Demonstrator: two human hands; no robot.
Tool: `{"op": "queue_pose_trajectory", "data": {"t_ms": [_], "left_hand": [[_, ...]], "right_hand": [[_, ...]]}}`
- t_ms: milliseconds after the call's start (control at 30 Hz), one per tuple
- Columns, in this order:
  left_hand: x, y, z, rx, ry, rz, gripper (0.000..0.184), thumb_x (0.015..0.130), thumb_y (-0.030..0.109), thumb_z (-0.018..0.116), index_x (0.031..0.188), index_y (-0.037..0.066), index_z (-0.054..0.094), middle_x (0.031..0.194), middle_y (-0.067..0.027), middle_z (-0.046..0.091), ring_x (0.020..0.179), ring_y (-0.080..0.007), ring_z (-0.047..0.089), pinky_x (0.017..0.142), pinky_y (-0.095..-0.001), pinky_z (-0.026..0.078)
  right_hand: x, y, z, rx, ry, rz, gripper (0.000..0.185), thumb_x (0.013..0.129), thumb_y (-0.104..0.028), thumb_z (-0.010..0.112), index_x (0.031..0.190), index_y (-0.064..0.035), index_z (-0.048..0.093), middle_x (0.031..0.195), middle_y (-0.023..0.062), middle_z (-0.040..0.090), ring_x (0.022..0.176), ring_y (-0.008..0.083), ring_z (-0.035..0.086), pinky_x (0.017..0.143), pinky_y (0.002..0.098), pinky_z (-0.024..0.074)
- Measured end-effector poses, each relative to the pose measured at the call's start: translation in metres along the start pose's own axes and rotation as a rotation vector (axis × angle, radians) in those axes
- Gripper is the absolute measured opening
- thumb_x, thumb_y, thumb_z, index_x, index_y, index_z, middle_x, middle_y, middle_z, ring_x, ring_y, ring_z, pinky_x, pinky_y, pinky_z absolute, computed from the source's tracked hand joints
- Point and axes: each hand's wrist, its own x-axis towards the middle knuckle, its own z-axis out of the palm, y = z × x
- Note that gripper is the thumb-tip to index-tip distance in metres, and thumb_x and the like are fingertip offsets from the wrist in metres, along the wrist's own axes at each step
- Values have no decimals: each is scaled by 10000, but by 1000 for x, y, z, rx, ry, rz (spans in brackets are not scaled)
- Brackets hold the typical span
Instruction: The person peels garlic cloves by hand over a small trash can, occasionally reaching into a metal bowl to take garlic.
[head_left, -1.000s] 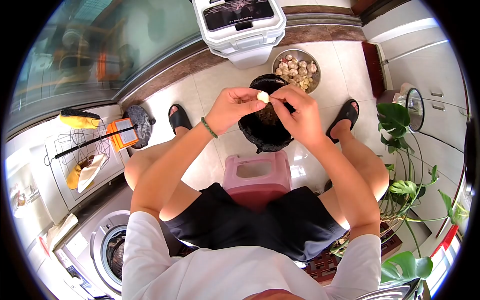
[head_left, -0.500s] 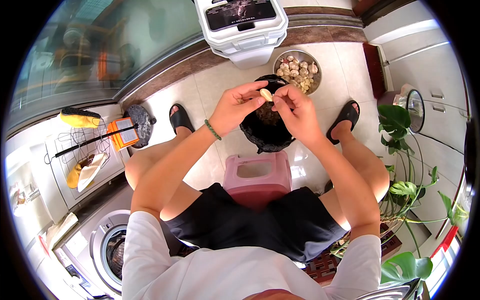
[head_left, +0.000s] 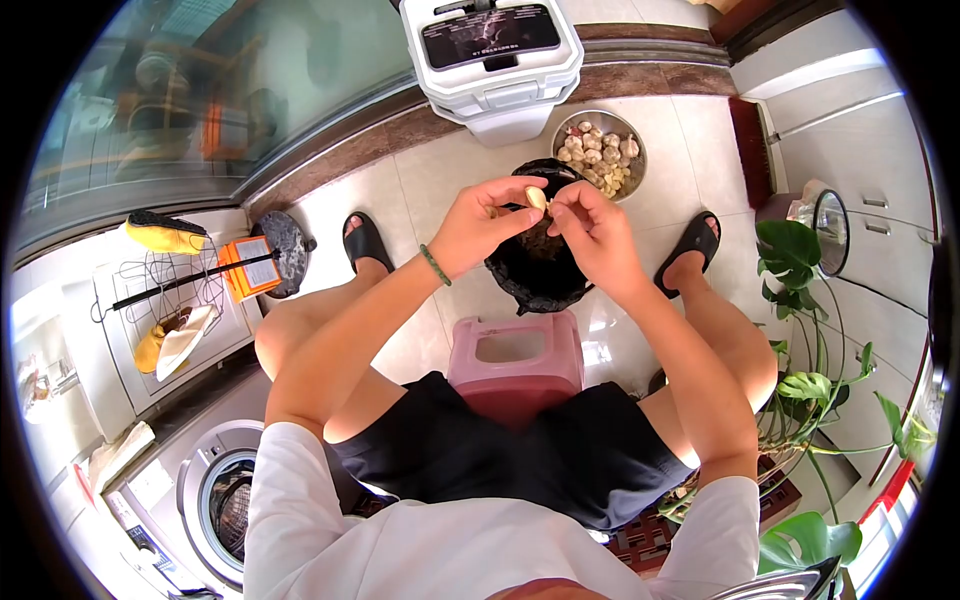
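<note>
A pale garlic clove [head_left: 537, 198] is pinched between the thumb and fingers of my left hand [head_left: 488, 225], which wears a green bead bracelet. Close beside its right end, the thumb and index finger of my right hand [head_left: 600, 235] are pressed together; whatever is between them is too small to make out. Both hands are over a bin lined with a black bag [head_left: 540, 285], with brownish scraps inside. Beyond them on the floor stands a metal bowl [head_left: 640, 150] holding whole garlic bulbs [head_left: 600, 150] and loose cloves [head_left: 610, 182].
A pink plastic stool [head_left: 515, 365] stands between my knees. Behind the bin is a white and grey lidded container [head_left: 495, 75]. A wire rack with yellow brushes [head_left: 165, 235] is at left, above a washing machine [head_left: 225, 500]. Leafy plants [head_left: 790, 255] and white cabinets [head_left: 850, 140] line the right.
My right fingertips have shifted slightly down and away from the clove's end, opening a small gap. The left hand still holds the clove, and the whole view has shifted slightly.
</note>
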Motion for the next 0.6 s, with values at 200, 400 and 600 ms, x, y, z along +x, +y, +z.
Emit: {"op": "queue_pose_trajectory", "data": {"t_ms": [200,400,600], "left_hand": [[-2,16,0,-80,21,-198,408,925,95,628,1327,104,562,1061,29,644,698,18,467,540,-160,358],[-2,17,2,-127,-1,-180,432,939,124,618,1361,119,525,1054,30,632,635,16,371,496,-164,250],[-2,10,1,-55,-9,-83,395,918,134,661,1303,106,577,999,44,619,665,8,409,520,-168,288]], "right_hand": [[3,0,-6,76,55,49,26,919,3,572,904,20,560,800,2,580,711,57,583,626,215,492],[1,3,-9,33,28,-22,49,871,40,597,902,16,567,834,23,576,712,66,575,618,219,482],[1,0,-11,-41,1,-133,94,806,74,595,880,18,578,858,56,559,711,103,582,633,230,489]]}}
